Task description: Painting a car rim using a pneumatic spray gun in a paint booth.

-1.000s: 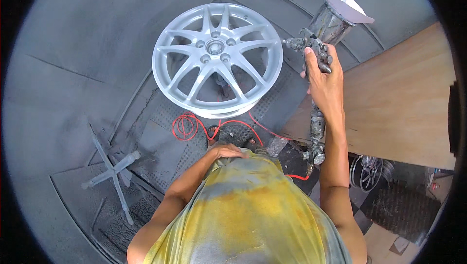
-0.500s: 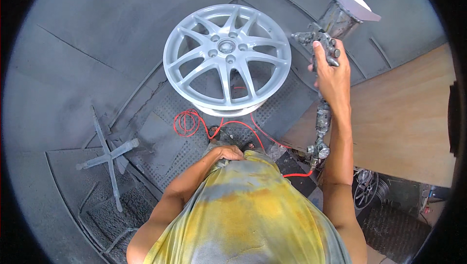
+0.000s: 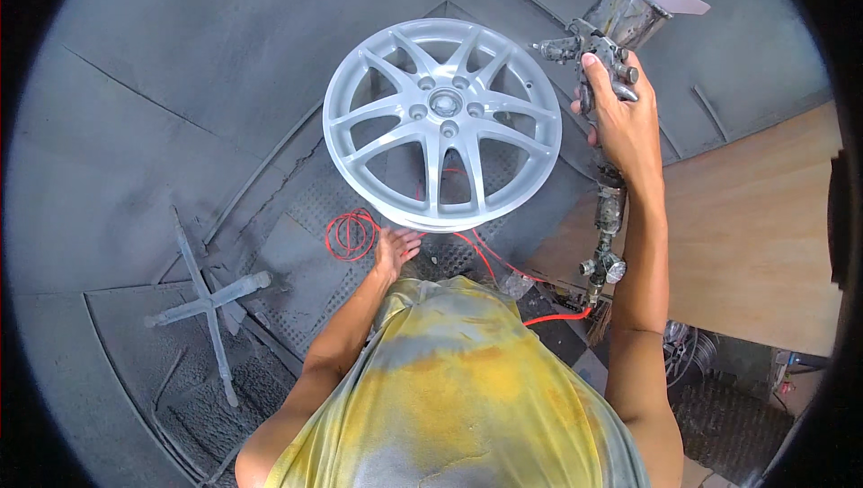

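A silver-painted alloy wheel (image 3: 384, 142) stands raised in front of me, its spoked face upward. My right hand (image 3: 620, 124) grips a paint-spattered spray gun (image 3: 575, 48) to the right of the wheel, its nozzle close to the rim. A metal cup (image 3: 625, 3) with a pale paper piece on top sits on the gun, and fittings below it lead to a red hose (image 3: 557, 317). My left hand (image 3: 394, 252) is open just below the wheel's near edge, fingers apart; whether a fingertip touches the rim I cannot tell.
A grey-coated cross-shaped stand (image 3: 209, 301) lies at the left against overspray-covered walls (image 3: 153, 128). A coil of red hose (image 3: 351, 235) lies on the textured floor. At the right are a plywood panel (image 3: 737, 227) and more wheels (image 3: 692, 353) below it.
My left hand has left my shirt and moved forward to the wheel's underside, opening out. The spray gun in my right hand has shifted slightly upward; the wheel appears farther right in view.
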Motion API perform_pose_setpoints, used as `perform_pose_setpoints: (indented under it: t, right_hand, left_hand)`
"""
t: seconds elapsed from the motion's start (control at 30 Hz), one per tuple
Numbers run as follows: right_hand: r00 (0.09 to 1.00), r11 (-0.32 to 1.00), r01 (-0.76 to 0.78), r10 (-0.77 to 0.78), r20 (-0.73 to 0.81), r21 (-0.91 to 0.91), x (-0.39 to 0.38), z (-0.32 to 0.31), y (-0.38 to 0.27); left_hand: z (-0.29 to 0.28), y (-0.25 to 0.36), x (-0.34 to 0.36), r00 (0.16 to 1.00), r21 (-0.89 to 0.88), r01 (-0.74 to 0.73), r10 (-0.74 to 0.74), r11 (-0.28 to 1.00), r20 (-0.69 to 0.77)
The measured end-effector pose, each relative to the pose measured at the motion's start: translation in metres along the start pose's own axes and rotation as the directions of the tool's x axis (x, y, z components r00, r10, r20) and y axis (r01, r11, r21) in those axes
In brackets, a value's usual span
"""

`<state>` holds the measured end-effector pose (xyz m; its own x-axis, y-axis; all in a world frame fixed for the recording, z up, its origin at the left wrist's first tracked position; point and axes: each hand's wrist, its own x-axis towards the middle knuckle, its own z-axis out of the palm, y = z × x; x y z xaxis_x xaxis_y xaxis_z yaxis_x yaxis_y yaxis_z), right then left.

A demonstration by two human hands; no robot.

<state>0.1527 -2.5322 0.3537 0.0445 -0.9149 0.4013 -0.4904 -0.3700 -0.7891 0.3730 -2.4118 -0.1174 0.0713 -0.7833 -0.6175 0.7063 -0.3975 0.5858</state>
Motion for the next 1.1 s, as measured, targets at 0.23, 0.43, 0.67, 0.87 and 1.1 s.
perform_pose_setpoints:
  t: [0.23, 0.43, 0.67, 0.87, 1.1]
  right_hand:
    - [0.999, 0.998, 0.004, -0.006, -0.032, -0.058, 0.007, 0.006, 0.007]
    - [0.995, 0.994, -0.032, 0.023, -0.094, -0.101, 0.003, 0.004, 0.011]
    - [0.993, 0.992, -0.117, 0.118, -0.007, 0.052, -0.023, 0.002, -0.009]
    - [0.972, 0.97, -0.236, 0.236, 0.004, 0.054, -0.062, 0.0, -0.009]
    - [0.967, 0.969, -0.224, 0.234, -0.096, 0.106, -0.113, 0.006, 0.026]
  left_hand:
    - [0.035, 0.019, 0.01, 0.998, -0.163, -0.057, 0.054, 0.985, -0.021]
    - [0.026, 0.035, 0.007, 1.0, -0.131, -0.029, 0.03, 0.991, 0.007]
    - [-0.011, 0.055, 0.035, 1.0, -0.05, -0.011, 0.01, 0.999, -0.019]
    - [-0.054, 0.065, 0.018, 0.982, 0.298, 0.122, -0.159, 0.947, 0.103]
    - [0.083, 0.053, -0.111, 0.65, 0.625, -0.506, -0.213, 0.594, 0.73]
